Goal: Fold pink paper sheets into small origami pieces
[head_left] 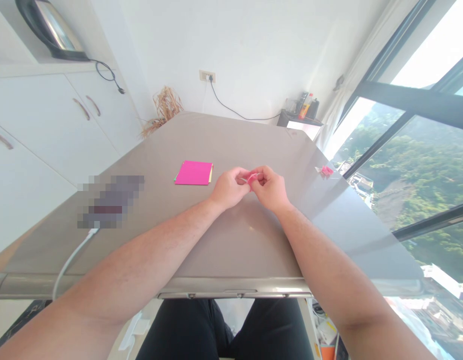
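Both hands meet above the middle of the table, fingertips close together. My left hand (231, 188) pinches a small pink piece of folded paper (253, 177) from the left. From the other side my right hand (269, 188) grips the same piece between thumb and fingers. A pale edge shows on the paper; its exact shape is partly hidden by the fingers. Left of my hands lies a stack of square coloured paper (194, 173), bright pink on top, with yellow and green edges peeking out. Small pink folded paper pieces (326, 171) sit near the table's right edge.
The grey table (223, 140) spans the view. A blurred-out device (113, 200) with a white cable (75, 255) lies at left. White cabinets (47, 130) stand left, a window (389, 150) right. Bottles (306, 106) stand on a small dark cabinet behind, near dried stalks (165, 107).
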A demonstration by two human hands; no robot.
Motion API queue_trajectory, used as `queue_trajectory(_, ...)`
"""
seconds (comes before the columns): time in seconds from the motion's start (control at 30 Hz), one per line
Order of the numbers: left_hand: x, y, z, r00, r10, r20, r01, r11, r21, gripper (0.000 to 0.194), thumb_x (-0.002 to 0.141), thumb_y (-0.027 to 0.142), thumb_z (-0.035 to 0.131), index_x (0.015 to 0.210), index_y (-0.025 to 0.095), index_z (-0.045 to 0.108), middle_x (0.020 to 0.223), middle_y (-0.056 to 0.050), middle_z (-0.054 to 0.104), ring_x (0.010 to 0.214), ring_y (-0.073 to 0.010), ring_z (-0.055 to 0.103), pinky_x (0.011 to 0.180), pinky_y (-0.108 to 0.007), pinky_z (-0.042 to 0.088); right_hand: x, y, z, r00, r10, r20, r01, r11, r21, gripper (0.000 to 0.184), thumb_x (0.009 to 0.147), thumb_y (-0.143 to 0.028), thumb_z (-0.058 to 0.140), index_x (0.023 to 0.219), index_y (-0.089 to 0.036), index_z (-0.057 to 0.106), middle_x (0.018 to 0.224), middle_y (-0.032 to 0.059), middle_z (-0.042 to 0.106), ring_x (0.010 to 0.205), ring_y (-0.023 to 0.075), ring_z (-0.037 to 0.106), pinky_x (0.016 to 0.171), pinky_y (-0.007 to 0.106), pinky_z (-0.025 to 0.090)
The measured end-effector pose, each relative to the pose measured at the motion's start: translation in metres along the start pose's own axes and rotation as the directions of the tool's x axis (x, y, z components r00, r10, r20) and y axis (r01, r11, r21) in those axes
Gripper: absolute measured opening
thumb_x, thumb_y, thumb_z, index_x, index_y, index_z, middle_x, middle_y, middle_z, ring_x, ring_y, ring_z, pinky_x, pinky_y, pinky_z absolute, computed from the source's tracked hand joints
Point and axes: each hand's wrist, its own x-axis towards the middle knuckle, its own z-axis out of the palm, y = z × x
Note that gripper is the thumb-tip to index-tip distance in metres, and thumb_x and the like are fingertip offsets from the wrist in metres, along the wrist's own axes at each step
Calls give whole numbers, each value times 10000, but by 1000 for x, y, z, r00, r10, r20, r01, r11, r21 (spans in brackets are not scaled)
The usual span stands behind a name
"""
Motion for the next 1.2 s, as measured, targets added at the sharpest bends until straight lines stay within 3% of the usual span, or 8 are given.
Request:
queue_trajectory(0.1, -1, 0, 2, 999, 36, -24, -35, 999, 34, 284, 743, 295, 750, 993, 195, 658, 1031, -62, 745, 878, -201, 707, 817, -366, 566, 0, -2, 1, 999, 2, -39, -3, 1000, -28, 96, 823, -321, 574, 868, -247, 616, 737, -27, 719, 650, 151, 666, 631, 285, 508)
queue_trajectory(0.3, -1, -2, 6, 998, 7, -62, -9, 999, -36, 232, 774, 251, 694, 994, 205, 640, 1043, -59, 736, 844, -189, 715, 763, -348, 572, -1, -5, 1, 999, 0, -48, -3, 998, -59, 86, 831, -321, 551, 848, -252, 600, 736, -24, 716, 666, 158, 660, 647, 297, 501)
queue_trajectory(0.43, -3, 3, 6, 992, -9, -126, 16, 998, 57, 239, 775, 256, 688, 993, 226, 596, 1057, -34, 714, 815, -168, 706, 719, -318, 549, -2, -6, 1, 999, -12, -41, 8, 995, -95, 89, 831, -319, 553, 866, -252, 600, 771, -19, 724, 680, 158, 659, 667, 303, 499)
queue_trajectory(0.57, -8, 9, 4, 976, 94, -198, -37, 961, 274, 184, 802, 325, 678, 894, 235, 547, 876, 3, 689, 760, -150, 661, 688, -290, 507, -2, -6, 0, 996, -51, -66, 42, 991, -129, 87, 842, -307, 541, 860, -246, 601, 762, -16, 719, 668, 155, 652, 672, 298, 494)
queue_trajectory(0.7, -10, 12, 2, 977, 160, -142, -105, 938, 329, 185, 827, 356, 651, 923, 246, 538, 707, 36, 645, 638, -139, 611, 619, -273, 465, -2, -6, -1, 992, -86, -93, 73, 988, -136, 94, 854, -308, 535, 867, -246, 604, 758, -13, 717, 661, 152, 651, 663, 286, 490)
queue_trajectory(0.8, -10, 12, 2, 974, 176, -143, -117, 930, 349, 143, 826, 307, 629, 922, 245, 544, 688, 39, 652, 621, -136, 603, 614, -270, 451, -3, -8, -1, 992, -90, -85, 74, 982, -172, 97, 856, -309, 531, 871, -247, 604, 764, -8, 719, 657, 157, 646, 658, 287, 483)
queue_trajectory(1.03, -10, 16, 7, 946, 189, -263, -76, 919, 387, 61, 788, 212, 599, 822, 234, 554, 692, 30, 666, 619, -135, 588, 640, -270, 457, -3, -14, 1, 991, -84, -105, 54, 963, -263, 89, 839, -282, 539, 892, -252, 604, 751, -5, 721, 653, 174, 644, 678, 300, 468)
queue_trajectory(1.2, -12, 18, 9, 936, 235, -263, -117, 911, 396, 38, 802, 213, 597, 790, 230, 565, 691, 25, 674, 621, -133, 606, 638, -263, 463, -3, -15, 2, 988, -79, -136, 44, 970, -241, 91, 846, -290, 543, 911, -257, 597, 804, 0, 740, 683, 178, 655, 704, 309, 476)
